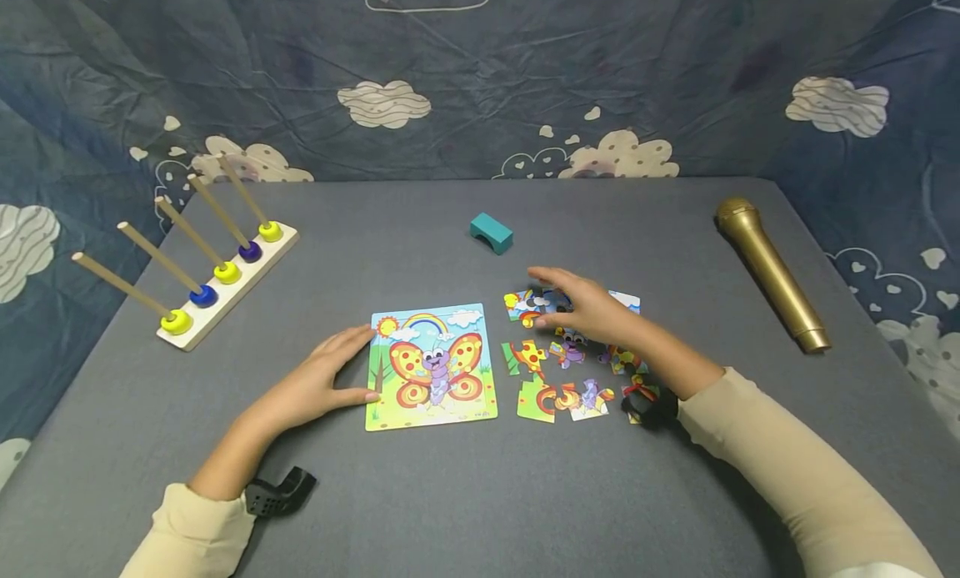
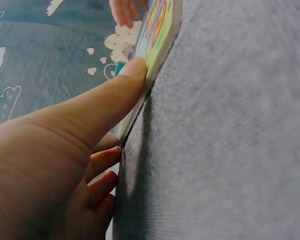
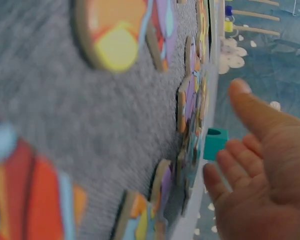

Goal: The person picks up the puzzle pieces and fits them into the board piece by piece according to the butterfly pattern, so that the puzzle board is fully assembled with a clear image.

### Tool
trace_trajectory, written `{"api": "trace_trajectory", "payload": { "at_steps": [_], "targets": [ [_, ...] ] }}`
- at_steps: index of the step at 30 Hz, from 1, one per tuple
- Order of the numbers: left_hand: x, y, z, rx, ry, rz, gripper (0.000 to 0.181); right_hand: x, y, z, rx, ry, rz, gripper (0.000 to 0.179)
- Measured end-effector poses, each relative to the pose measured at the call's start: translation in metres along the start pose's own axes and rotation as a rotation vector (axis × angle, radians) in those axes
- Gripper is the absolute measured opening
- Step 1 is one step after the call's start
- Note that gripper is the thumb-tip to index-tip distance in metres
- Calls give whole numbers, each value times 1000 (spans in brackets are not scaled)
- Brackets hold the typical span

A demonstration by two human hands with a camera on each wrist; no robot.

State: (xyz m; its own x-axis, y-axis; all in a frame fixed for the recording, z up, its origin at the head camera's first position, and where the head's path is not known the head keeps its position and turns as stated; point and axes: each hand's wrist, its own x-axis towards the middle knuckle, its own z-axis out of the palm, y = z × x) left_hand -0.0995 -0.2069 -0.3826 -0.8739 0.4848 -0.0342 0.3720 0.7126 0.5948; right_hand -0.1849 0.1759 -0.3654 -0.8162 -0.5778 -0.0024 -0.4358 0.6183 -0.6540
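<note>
A square puzzle board (image 1: 431,413) with a printed butterfly, rainbow and sun lies flat at the middle of the table. At its left edge rests my left hand (image 1: 318,384), the thumb touching the rim and the fingers straight near the upper corner. In the left wrist view, that thumb (image 2: 112,92) lies against the board's edge. Loose butterfly puzzle pieces (image 1: 536,399) are spread to the right of the board. Over the upper pieces hovers my right hand (image 1: 592,307), fingers spread and holding nothing; it covers some pieces. The right wrist view shows the empty palm (image 3: 270,180) beside them.
A teal arch block (image 1: 491,232) lies beyond the board. On the left stands a peg stand (image 1: 232,290) with yellow and blue rings. A gold toy microphone (image 1: 772,273) lies at the right. Dark cloud-patterned cloth (image 1: 450,61) hangs behind the grey table (image 1: 420,511).
</note>
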Motion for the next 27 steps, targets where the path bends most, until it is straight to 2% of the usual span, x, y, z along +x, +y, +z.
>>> {"api": "trace_trajectory", "payload": {
  "at_steps": [10, 17, 22, 27],
  "targets": [
    [1, 0, -1, 10, -3, 3, 84, 8, 5, 8, -127, -16, -10, 54],
    [0, -1, -1, 15, -2, 3, 83, 9, -3, 9, -216, -24, -69, 48],
    [0, -3, 1, 18, 2, 3, 84, 8, -15, 8, -186, -2, -81, 46],
    [-1, -4, 2, 20, 9, 7, 83, 7, -47, 5, -80, 46, -78, 44]
  ]
}}
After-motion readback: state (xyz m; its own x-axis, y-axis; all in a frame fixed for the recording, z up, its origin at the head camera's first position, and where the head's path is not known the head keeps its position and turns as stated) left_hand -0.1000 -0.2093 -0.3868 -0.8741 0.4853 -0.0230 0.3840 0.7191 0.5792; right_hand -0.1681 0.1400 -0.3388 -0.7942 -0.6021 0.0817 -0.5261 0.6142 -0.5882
